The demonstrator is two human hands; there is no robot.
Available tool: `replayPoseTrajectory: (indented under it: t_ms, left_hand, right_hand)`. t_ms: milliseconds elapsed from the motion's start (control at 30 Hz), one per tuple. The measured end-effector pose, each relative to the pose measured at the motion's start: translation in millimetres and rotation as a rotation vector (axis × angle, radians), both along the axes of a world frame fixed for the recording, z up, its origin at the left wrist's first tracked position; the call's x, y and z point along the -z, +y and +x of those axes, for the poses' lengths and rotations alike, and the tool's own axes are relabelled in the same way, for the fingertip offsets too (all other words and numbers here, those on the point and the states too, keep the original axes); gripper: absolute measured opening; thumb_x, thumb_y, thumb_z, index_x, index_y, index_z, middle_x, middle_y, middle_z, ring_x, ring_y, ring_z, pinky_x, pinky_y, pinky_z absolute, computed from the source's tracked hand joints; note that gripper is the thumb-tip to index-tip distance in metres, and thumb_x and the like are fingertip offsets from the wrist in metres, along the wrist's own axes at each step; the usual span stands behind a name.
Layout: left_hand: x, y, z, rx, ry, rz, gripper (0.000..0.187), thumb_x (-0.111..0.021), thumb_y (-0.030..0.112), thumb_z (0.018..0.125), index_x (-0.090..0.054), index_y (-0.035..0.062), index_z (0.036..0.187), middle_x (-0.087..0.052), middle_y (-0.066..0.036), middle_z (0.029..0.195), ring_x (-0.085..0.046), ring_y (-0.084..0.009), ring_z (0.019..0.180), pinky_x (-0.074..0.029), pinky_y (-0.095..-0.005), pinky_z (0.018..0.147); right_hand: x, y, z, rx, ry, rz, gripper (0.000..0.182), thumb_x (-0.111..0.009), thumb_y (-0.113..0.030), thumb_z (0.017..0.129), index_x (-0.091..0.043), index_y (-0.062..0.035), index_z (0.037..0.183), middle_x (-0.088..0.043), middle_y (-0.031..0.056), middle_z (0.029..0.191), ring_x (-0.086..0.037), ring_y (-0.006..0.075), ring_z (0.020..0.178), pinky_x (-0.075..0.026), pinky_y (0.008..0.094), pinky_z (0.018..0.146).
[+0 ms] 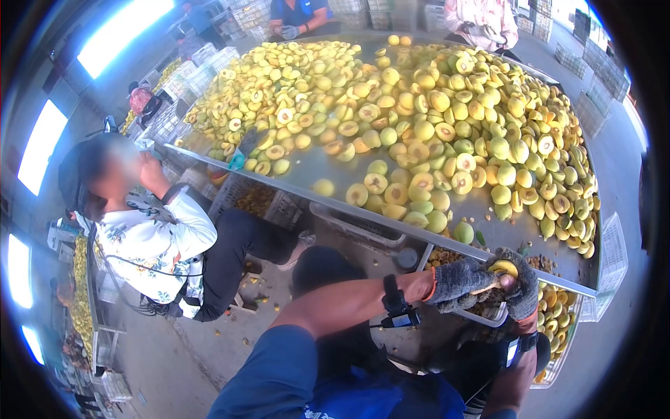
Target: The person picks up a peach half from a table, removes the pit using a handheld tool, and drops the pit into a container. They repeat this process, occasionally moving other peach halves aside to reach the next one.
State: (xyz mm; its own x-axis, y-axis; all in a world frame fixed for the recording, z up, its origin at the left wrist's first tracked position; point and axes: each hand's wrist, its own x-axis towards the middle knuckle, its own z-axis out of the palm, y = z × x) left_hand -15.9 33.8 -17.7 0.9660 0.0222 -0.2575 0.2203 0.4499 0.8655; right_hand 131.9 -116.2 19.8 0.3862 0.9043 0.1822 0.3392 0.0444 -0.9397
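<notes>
My left hand (457, 281), in a grey knitted glove, is closed at the near right edge of the metal table. A thin pale piece, perhaps a tool's handle, shows at its fingers, but I cannot make it out. My right hand (522, 297), gloved too, is curled around a cut yellow peach (504, 267). Both hands are close together. Beyond them lies a big heap of yellow-green peaches (460, 143), many halved with the pit showing. One green peach (463, 232) lies near my left hand.
The metal table (321, 183) has a raised rim. A crate of peach pieces (556, 314) stands below right, a white crate (608, 269) by the corner. A seated person (157, 237) is at left; two people are across the table. A teal-handled tool (237, 162) lies at the far left.
</notes>
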Motion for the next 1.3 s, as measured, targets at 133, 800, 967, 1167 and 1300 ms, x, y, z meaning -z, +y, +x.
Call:
replayPoseTrajectory:
  t_ms: [133,800,967,1167,1300]
  left_hand:
    - [16,-5,8,-0.020,-0.025,-0.067,0.023,-0.062,0.032,0.099,-0.062,0.0123,0.110,-0.056,0.003,0.069,-0.048,-0.0062,0.047,-0.034,-0.0218,0.039]
    - [-38,6,-25,0.104,-0.044,-0.360,0.032,-0.069,0.032,0.096,-0.065,0.0096,0.118,-0.061,0.003,0.073,-0.052,-0.0058,0.049,-0.036,-0.0206,0.040]
    - [-51,-2,-23,0.098,-0.221,-0.320,0.036,-0.063,0.022,0.100,-0.059,0.0074,0.132,-0.069,-0.002,0.099,-0.064,-0.0079,0.088,-0.052,-0.0237,0.069]
    - [14,-14,-8,0.023,-0.280,-0.304,0.036,-0.065,0.020,0.098,-0.060,0.0064,0.131,-0.071,-0.004,0.107,-0.068,-0.0103,0.086,-0.056,-0.0207,0.067]
    - [-1,-5,-24,0.080,-0.221,-0.529,0.041,-0.066,0.031,0.097,-0.061,0.0052,0.129,-0.069,-0.006,0.109,-0.065,-0.0120,0.087,-0.054,-0.0248,0.069]
  right_hand:
    - [0,-2,10,-0.041,-0.148,-0.052,0.052,-0.070,-0.034,0.092,-0.060,0.0042,0.126,-0.071,0.0123,0.109,-0.065,0.0230,0.105,-0.047,0.0369,0.100]
    - [-7,-7,2,-0.092,-0.239,0.004,0.036,-0.076,-0.025,0.087,-0.070,-0.0013,0.114,-0.071,0.0097,0.103,-0.066,0.0235,0.095,-0.051,0.0360,0.088]
    - [12,-23,5,-0.003,-0.034,-0.113,0.039,-0.079,-0.022,0.084,-0.069,-0.0019,0.115,-0.071,0.0093,0.104,-0.066,0.0230,0.095,-0.051,0.0363,0.088]
    - [-5,-23,-9,-0.003,0.143,-0.029,0.047,-0.084,-0.028,0.082,-0.067,0.0010,0.116,-0.070,0.0094,0.105,-0.066,0.0203,0.094,-0.053,0.0346,0.086]
    - [-9,-10,0,-0.089,0.030,0.029,0.070,-0.084,-0.052,0.076,-0.064,0.0017,0.117,-0.069,0.0091,0.102,-0.065,0.0205,0.094,-0.053,0.0345,0.086]
